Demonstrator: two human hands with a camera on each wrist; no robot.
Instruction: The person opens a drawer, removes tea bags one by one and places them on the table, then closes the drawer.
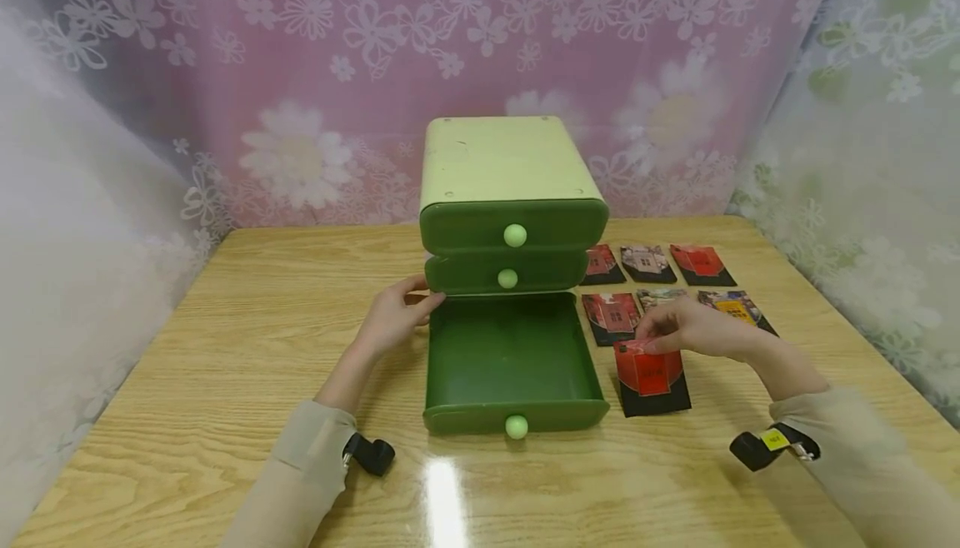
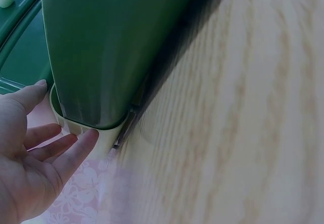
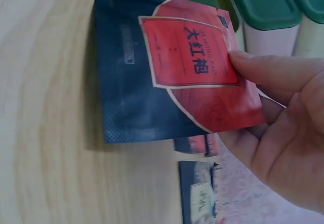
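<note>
A red and black tea sachet is pinched at its top edge by my right hand, right of the drawer cabinet. In the right wrist view the sachet is tilted, with its printed front showing and the thumb on its red end. My left hand rests against the cabinet's left side. In the left wrist view the left hand's fingers are stretched out at the pale cabinet rim, thumb near the front edge. The bottom drawer is pulled out with nothing inside; the two drawers above are closed.
Several more sachets lie in two rows right of the cabinet, among them a red one, a pale one and one with a yellow label. The wooden table meets floral curtains at the back and sides.
</note>
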